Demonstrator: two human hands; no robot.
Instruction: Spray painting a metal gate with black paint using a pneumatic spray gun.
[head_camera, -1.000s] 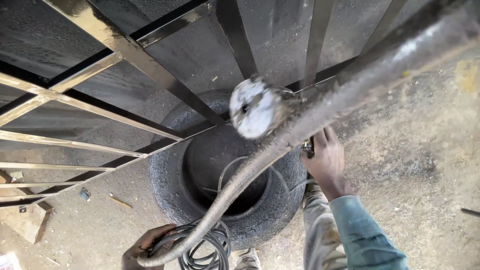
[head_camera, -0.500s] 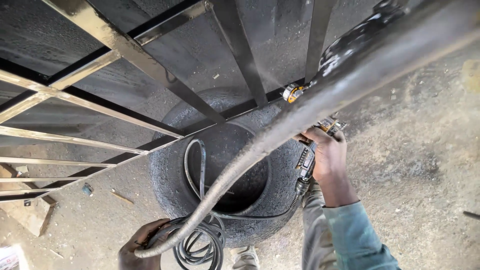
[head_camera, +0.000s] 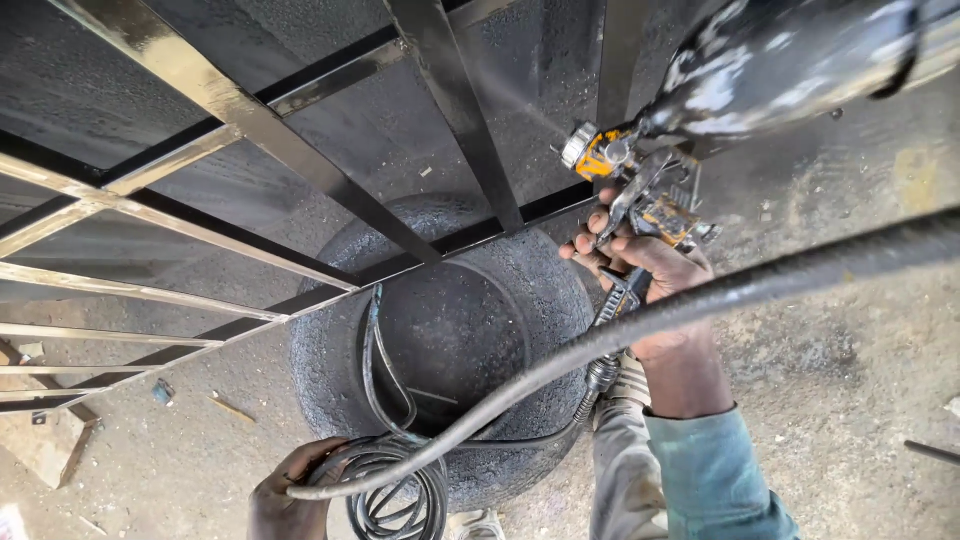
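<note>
Two bare hands are seen. A single paint-spattered metal spray gun with a yellow-and-brass nozzle (head_camera: 640, 185) is gripped by the right hand (head_camera: 650, 270), whose fingers (head_camera: 590, 245) are closed around its handle and trigger; the gun is held just beside the bars of a black-painted steel gate frame (head_camera: 440, 110), and a faint mist is seen leaving the nozzle toward them. One dark cup (head_camera: 780, 60) is mounted on the gun. One grey ribbed air hose (head_camera: 640, 325) is run from below the gun across the view to the left hand (head_camera: 290, 490), whose fingers are closed on one coil of black hose (head_camera: 395, 495).

One worn black rubber tyre (head_camera: 450, 340) is laid flat beneath the frame, and its top is touched by the lower bar. About six thin unpainted bars are counted at the left of the frame, and three broad painted uprights at the top.

The floor (head_camera: 850, 380) is bare, dusty concrete, darkened by overspray near the tyre. One wooden block (head_camera: 45, 445) lies at the left edge.

The cup is blurred and cut off by the upper edge. The left hand is partly cut off below. The hose's far end passes out of view at the right.
</note>
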